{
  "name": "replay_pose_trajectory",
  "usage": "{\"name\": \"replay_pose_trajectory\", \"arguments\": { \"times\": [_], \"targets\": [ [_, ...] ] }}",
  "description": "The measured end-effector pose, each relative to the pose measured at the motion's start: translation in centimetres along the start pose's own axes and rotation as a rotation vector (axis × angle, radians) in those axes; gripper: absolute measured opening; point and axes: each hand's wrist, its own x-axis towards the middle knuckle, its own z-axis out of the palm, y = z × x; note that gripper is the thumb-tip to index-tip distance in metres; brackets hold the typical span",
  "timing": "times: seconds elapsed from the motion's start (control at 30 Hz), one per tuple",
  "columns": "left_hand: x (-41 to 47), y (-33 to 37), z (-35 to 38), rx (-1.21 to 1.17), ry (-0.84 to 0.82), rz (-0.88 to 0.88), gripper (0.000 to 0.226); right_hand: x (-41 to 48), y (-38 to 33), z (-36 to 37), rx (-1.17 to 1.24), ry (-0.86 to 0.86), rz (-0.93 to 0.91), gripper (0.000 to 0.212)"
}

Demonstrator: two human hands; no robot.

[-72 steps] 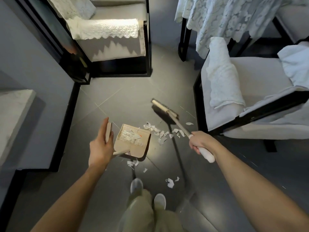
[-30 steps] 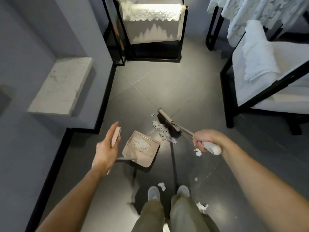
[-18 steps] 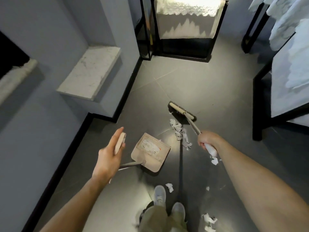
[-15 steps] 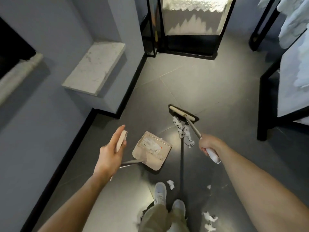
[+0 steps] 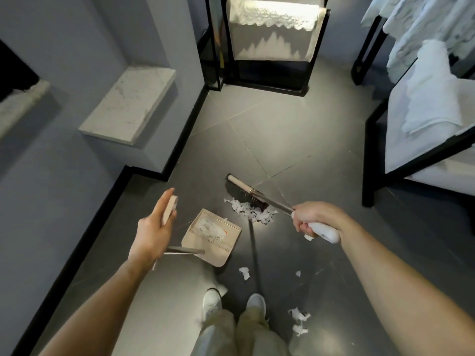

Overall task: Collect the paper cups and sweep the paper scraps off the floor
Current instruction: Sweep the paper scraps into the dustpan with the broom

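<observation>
Hands: left hand (image 5: 154, 232) is closed on the dustpan (image 5: 213, 237) handle, right hand (image 5: 312, 218) is clenched round the broom (image 5: 246, 191) grip | step judged: scraps being swept into the pan | scrap pile (image 5: 253, 213) is seen at frame centre, between both hands, under the bristles, just beside the pan's mouth | next: a short pull toward the pan is called for; loose scraps (image 5: 244, 273) by the shoes (image 5: 212, 301) are left to gather.

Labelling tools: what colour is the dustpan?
The dustpan is beige; the head view shows it best.

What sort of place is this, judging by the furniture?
Probably a sitting room or lounge: black-framed cushioned armchairs, white lace covers draped over them, and a grey tiled floor.
</observation>
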Motion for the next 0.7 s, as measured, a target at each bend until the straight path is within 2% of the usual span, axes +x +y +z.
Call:
{"name": "replay_pose_trajectory", "arguments": {
  "times": [0.23, 0.3, 0.43, 0.5, 0.57, 0.63, 0.7],
  "targets": [
    [0.0, -1.2, -0.8, 0.010, -0.026, 0.002, 0.044, -0.4, 4.5, 0.2, 0.225, 0.200, 0.008, 0.052],
    [0.4, -1.6, -0.9, 0.022, -0.040, 0.019, 0.044, -0.1, 5.8, 0.9, 0.203, 0.234, 0.049, 0.051],
    [1.8, -1.8, -1.4, 0.027, -0.098, 0.066, 0.044, -0.5, 7.5, 3.1, 0.130, 0.303, 0.131, 0.014],
    [3.0, -2.2, -1.8, 0.025, -0.122, 0.090, 0.045, -0.5, 8.1, 4.1, 0.153, 0.340, 0.195, 0.011],
    [4.4, -2.9, -2.5, 0.028, -0.156, 0.114, 0.045, -0.9, 8.3, 5.6, 0.154, 0.340, 0.253, 0.019],
    [5.9, -3.6, -3.3, 0.024, -0.198, 0.139, 0.045, -1.0, 7.9, 7.7, 0.168, 0.290, 0.311, 0.041],
    [7.4, -4.5, -4.4, 0.029, -0.235, 0.164, 0.044, -0.6, 7.0, 10.2, 0.247, 0.252, 0.335, 0.040]
  ]
}}
